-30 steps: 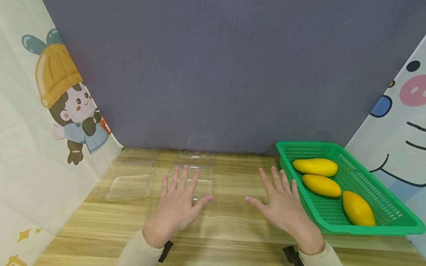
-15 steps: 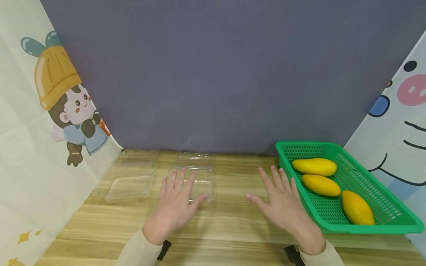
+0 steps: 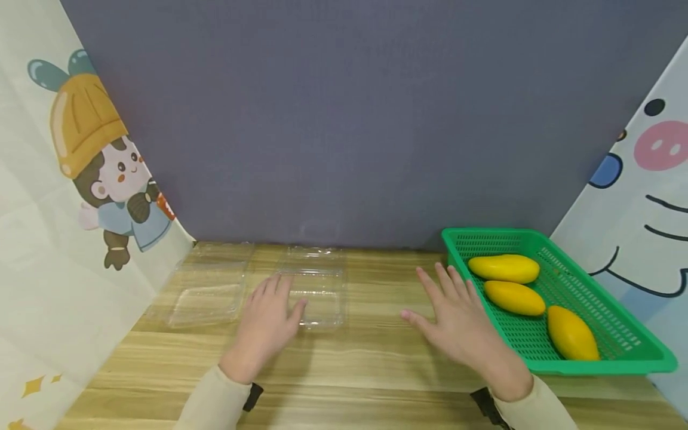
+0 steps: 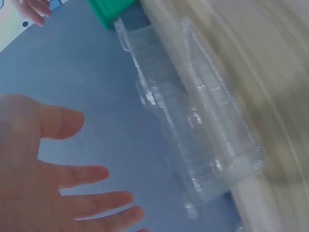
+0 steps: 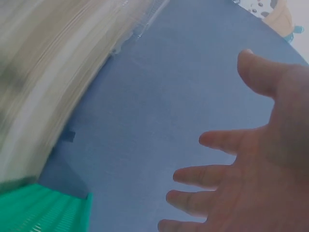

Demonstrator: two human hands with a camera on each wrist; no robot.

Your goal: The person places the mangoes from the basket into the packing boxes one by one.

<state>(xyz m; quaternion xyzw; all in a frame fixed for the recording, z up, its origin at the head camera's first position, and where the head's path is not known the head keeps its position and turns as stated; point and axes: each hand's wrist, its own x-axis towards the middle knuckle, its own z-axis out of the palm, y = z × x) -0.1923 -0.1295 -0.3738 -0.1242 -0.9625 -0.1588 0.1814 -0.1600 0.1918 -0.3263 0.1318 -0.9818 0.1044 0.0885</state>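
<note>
My left hand hovers with its fingers extended, nearest to a clear plastic clamshell box that lies open on the table. In the left wrist view the same clamshell box appears beyond the fingertips, apart from them. A second clear plastic box lies farther left. My right hand is spread and holds nothing, just left of a green plastic basket. Inside the basket rest three yellow mangoes, a rear mango, a middle mango and a front mango.
The wood-grain table ends at a dark grey upright panel behind the boxes. Cartoon-printed sheets stand at either side, the left sheet and the right sheet.
My left hand has moved left and its fingers have drawn closer together, uncovering more of the nearer box. My right hand stays nearly in place. The view has shifted slightly.
</note>
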